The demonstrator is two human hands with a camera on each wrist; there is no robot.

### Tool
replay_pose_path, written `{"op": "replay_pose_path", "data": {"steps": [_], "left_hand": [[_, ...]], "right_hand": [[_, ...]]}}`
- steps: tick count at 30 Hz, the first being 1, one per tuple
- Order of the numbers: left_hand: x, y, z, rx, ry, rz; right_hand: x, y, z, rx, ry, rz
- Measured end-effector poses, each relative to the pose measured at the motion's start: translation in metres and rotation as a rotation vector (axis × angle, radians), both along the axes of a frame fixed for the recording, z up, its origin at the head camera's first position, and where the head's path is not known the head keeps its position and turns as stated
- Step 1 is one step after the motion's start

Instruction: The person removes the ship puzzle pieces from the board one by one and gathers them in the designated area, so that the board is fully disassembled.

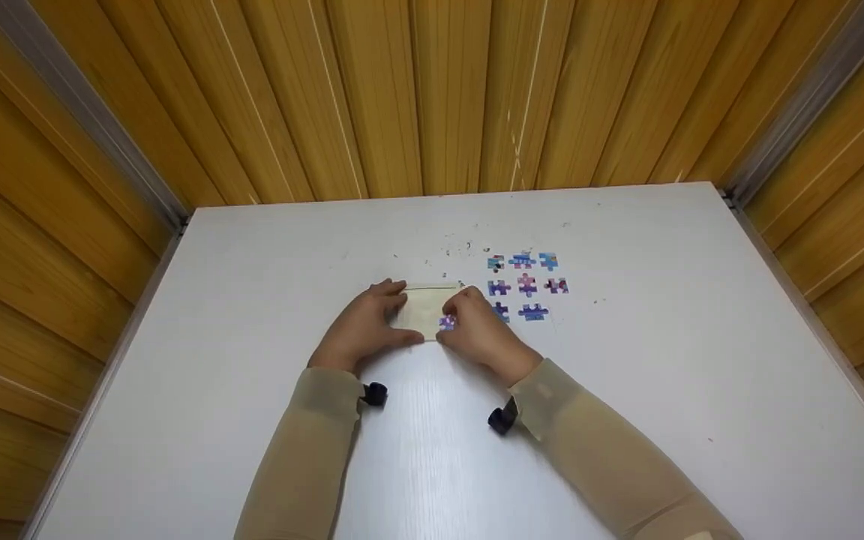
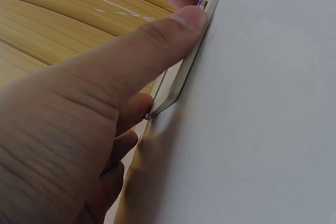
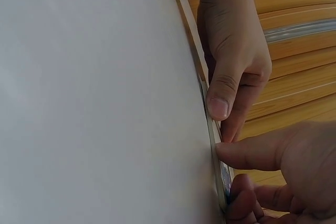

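Note:
A small pale square puzzle tray (image 1: pixel 422 307) with a raised rim lies on the white table. My left hand (image 1: pixel 364 324) holds its left side, thumb at the near edge and fingers by the far edge; the left wrist view shows this thumb (image 2: pixel 173 32) on the rim. At the tray's near right corner is a purple and blue jigsaw puzzle piece (image 1: pixel 447 322). My right hand (image 1: pixel 483 326) has it between curled fingers and thumb, partly covering it. In the right wrist view, the right thumb (image 3: pixel 247 155) touches the tray's edge beside the piece.
Several loose jigsaw pieces (image 1: pixel 527 284) lie in rows just right of the tray, one partly behind my right hand. Small dark crumbs (image 1: pixel 468 246) are scattered beyond the tray. Yellow wood-look panels (image 1: pixel 432 97) stand behind the white table (image 1: pixel 252 255) and at both sides.

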State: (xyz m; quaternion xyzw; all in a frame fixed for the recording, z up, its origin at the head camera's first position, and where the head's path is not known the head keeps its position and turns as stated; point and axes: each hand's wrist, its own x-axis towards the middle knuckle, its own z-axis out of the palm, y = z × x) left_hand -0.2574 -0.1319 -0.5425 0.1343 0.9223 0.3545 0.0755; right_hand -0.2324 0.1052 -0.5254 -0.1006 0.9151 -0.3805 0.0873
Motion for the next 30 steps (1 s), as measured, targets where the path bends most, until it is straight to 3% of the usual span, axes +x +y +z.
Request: {"op": "replay_pose_path", "data": {"steps": [21, 30], "left_hand": [[0.0003, 0.0004, 0.0026, -0.024, 0.026, 0.0], [0.0005, 0.0005, 0.0013, -0.078, 0.065, -0.003]], "right_hand": [[-0.005, 0.0042, -0.0006, -0.01, 0.052, 0.039], [-0.0043, 0.0087, 0.0056, -0.009, 0.002, 0.053]]}}
